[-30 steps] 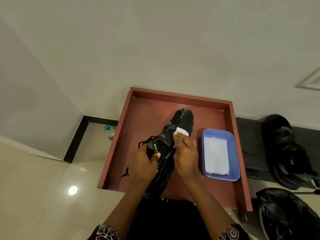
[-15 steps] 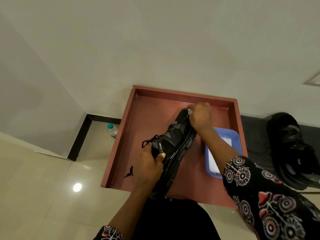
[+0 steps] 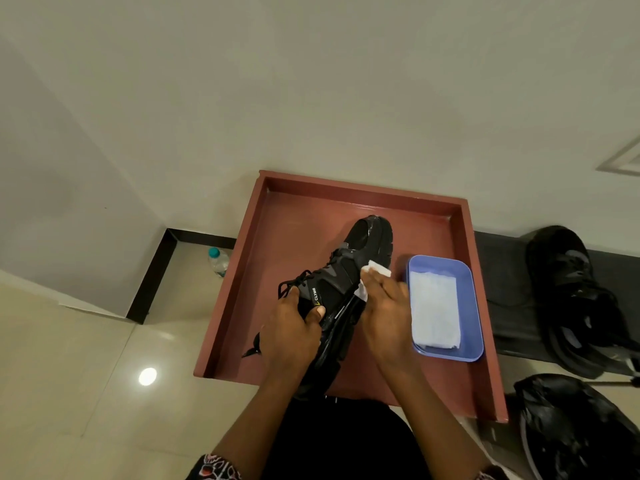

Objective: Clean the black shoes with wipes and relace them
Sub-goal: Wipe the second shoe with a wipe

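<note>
Left hand [image 3: 291,332] grips shoe [image 3: 349,282] over tray [image 3: 273,237] to steady it; right hand [image 3: 384,306] fingers press wipe [image 3: 375,271] against shoe's side, scrubbing.

Two black shoes [image 3: 360,271] [image 3: 575,299], one tub [image 3: 445,356], one bottle [image 3: 218,261], perhaps one bag [image 3: 575,427]
</note>
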